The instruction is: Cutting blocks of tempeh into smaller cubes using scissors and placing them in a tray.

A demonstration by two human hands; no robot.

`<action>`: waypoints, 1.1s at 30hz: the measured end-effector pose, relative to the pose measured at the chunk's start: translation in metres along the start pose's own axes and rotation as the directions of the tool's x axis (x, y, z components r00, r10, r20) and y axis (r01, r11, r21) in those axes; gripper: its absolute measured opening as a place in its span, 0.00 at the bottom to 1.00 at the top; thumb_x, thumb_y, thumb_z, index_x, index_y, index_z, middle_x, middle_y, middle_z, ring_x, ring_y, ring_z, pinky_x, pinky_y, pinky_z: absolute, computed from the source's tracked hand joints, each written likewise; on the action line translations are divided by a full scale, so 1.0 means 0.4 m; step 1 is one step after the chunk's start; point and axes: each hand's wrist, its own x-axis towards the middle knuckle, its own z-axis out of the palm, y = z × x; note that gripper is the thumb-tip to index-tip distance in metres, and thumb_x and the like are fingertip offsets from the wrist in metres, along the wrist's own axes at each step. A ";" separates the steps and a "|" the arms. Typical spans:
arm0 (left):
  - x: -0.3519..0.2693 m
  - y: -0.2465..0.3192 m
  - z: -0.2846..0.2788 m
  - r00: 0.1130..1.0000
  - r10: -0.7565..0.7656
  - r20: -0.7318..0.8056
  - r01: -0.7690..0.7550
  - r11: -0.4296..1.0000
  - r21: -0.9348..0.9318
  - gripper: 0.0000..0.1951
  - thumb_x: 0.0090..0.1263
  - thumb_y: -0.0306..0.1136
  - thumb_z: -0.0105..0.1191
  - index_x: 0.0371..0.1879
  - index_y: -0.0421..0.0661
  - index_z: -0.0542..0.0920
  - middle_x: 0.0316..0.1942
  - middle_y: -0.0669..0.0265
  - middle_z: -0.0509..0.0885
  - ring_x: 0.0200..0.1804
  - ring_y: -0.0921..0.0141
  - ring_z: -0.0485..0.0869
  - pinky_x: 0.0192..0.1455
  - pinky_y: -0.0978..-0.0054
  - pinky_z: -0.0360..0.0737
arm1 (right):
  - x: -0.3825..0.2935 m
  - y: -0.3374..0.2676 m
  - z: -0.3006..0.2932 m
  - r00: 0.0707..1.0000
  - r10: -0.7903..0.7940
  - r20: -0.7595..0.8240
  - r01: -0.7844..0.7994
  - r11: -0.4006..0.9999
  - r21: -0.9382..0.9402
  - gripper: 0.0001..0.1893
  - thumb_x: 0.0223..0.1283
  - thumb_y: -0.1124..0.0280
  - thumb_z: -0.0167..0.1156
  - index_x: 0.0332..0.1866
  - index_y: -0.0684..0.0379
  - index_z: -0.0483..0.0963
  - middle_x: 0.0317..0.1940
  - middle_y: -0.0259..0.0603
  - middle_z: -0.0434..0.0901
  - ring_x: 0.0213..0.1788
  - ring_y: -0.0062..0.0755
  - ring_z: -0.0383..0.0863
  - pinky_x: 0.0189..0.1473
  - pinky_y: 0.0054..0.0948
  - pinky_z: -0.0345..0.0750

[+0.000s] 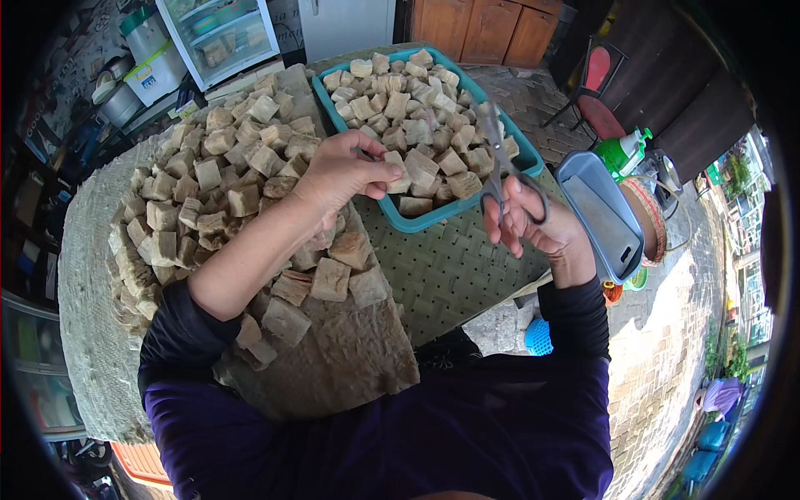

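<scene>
My left hand (337, 167) pinches a small tan cube (396, 173), apparently mineral wool, between thumb and fingers, over the near left edge of a teal plastic tray (431, 224). Similar cubes (395, 105) fill much of that tray. Scissors (498, 150) hang on the fingers of my right hand (531, 212), blades pointing away from me and slightly blurred. That hand is above the tray's near right corner. Beneath my left forearm, a large heap of cubes (240, 165) lies on a fibrous tan slab (356, 350). Some cubes are hidden by the arm.
Tray and slab rest on a table with a green woven surface (437, 275). At right are a grey-blue plastic tub (603, 212), a woven basket (650, 219) and a green pump bottle (619, 155). A red chair (598, 115) and wooden cabinet (487, 28) stand farther back.
</scene>
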 end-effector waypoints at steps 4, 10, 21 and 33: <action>0.011 -0.030 0.009 0.992 0.120 0.030 -0.123 0.988 0.097 0.14 0.55 0.26 0.64 0.36 0.36 0.75 0.31 0.60 0.80 0.31 0.74 0.81 0.34 0.80 0.80 | 0.085 -0.022 0.041 0.920 -0.265 -0.287 0.295 0.953 0.066 0.20 0.58 0.55 0.61 0.39 0.65 0.71 0.38 0.54 0.80 0.38 0.40 0.83 0.41 0.34 0.82; 0.015 -0.044 0.039 0.893 0.448 0.047 -0.358 0.644 0.676 0.07 0.52 0.30 0.61 0.27 0.41 0.83 0.27 0.57 0.83 0.33 0.64 0.83 0.39 0.71 0.79 | 0.193 0.004 0.086 0.900 -0.295 -0.320 0.325 0.945 0.044 0.24 0.54 0.57 0.65 0.43 0.69 0.69 0.44 0.58 0.78 0.44 0.45 0.81 0.46 0.36 0.80; -0.070 0.078 -0.054 0.815 0.575 0.072 -0.474 0.588 0.655 0.12 0.57 0.31 0.59 0.39 0.41 0.83 0.38 0.56 0.85 0.41 0.64 0.84 0.49 0.71 0.78 | 0.211 0.011 0.106 0.941 -0.204 -0.271 0.147 0.965 -0.216 0.25 0.58 0.57 0.62 0.48 0.70 0.68 0.42 0.54 0.79 0.43 0.38 0.81 0.43 0.32 0.80; -0.377 0.122 -0.585 0.697 0.608 -0.380 -0.213 0.682 0.700 0.13 0.65 0.37 0.56 0.47 0.51 0.83 0.34 0.72 0.85 0.26 0.86 0.73 0.25 0.89 0.66 | 0.192 -0.023 0.115 0.810 -0.414 -0.416 0.330 0.907 -0.261 0.22 0.58 0.57 0.62 0.46 0.67 0.69 0.44 0.51 0.79 0.45 0.37 0.81 0.36 0.25 0.79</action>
